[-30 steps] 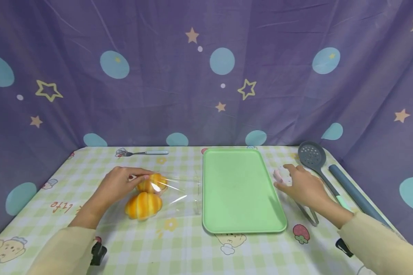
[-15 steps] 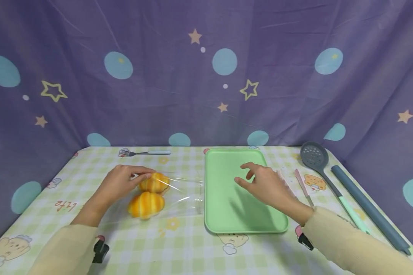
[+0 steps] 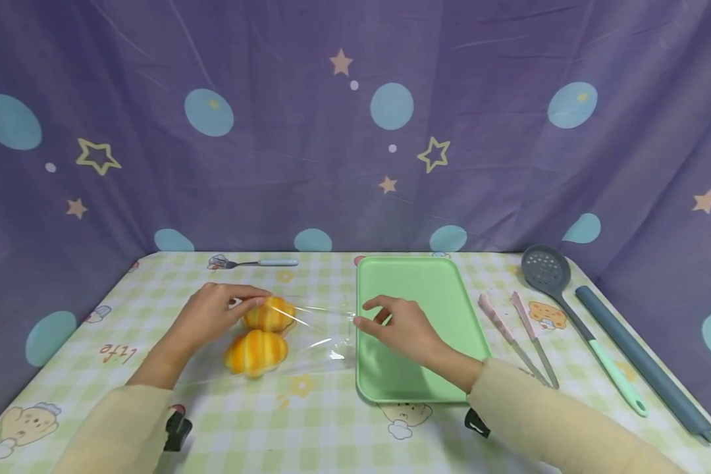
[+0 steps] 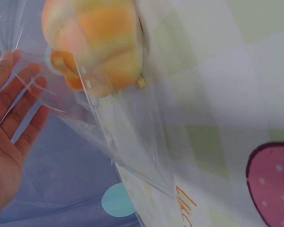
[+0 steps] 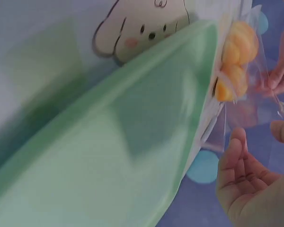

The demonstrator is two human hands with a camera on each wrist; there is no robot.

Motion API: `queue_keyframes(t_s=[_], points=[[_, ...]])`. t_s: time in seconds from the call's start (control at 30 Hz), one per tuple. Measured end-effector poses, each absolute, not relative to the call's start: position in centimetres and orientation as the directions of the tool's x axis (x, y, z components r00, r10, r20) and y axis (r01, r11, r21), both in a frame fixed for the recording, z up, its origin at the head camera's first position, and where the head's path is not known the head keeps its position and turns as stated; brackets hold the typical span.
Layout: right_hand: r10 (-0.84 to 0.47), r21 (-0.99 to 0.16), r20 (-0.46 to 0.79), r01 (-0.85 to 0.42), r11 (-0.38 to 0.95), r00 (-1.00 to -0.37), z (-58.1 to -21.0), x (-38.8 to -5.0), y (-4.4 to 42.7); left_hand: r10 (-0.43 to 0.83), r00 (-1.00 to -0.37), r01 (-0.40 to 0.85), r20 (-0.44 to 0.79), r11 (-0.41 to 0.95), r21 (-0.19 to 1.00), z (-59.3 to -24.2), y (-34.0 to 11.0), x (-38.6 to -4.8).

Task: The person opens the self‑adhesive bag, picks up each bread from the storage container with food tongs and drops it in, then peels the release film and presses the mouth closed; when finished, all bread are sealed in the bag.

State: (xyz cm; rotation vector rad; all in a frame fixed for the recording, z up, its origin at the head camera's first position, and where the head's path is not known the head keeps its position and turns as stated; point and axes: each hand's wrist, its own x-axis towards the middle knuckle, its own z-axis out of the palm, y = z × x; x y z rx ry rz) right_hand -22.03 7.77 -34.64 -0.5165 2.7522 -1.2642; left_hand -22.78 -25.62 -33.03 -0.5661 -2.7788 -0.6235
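Two orange-and-yellow bread rolls, a back one and a front one, lie in a clear plastic bag left of the green tray. My left hand pinches the bag's upper film between thumb and fingers beside the back roll; the left wrist view shows the film drawn up there. Over the tray's left side hovers my right hand, thumb and fingers apart at the bag's right edge. In the right wrist view nothing lies between those fingers.
Right of the tray lie tongs with pink ends, spread in a V. Beyond them are a grey skimmer with a mint handle and a dark blue-grey rod. A fork lies at the back left, before the purple curtain.
My right hand has moved left from beside the tongs, across the tray, to the bag's right edge. The tongs now show fully. My left hand has kept its pinch on the bag.
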Motion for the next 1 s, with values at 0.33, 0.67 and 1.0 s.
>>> queue_keyframes(t_s=[0.33,0.67,1.0], points=[[-0.439,-0.737,0.009,-0.303,0.604,-0.898,-35.3,-21.7,4.9,0.318,-0.896,0.42,0.309,0.832,0.363,-33.1,-25.7,-22.9],[-0.439,-0.742,-0.097,-0.229,0.63,-0.893,-35.7,-21.2,2.9,0.317,-0.898,0.416,0.304,0.836,0.357,-33.0,-25.7,-22.9],[-0.486,-0.775,0.041,-0.334,0.536,-0.873,-36.0,-21.2,2.9,0.337,-0.9,0.42,0.276,0.836,0.352,-32.7,-25.7,-22.6]])
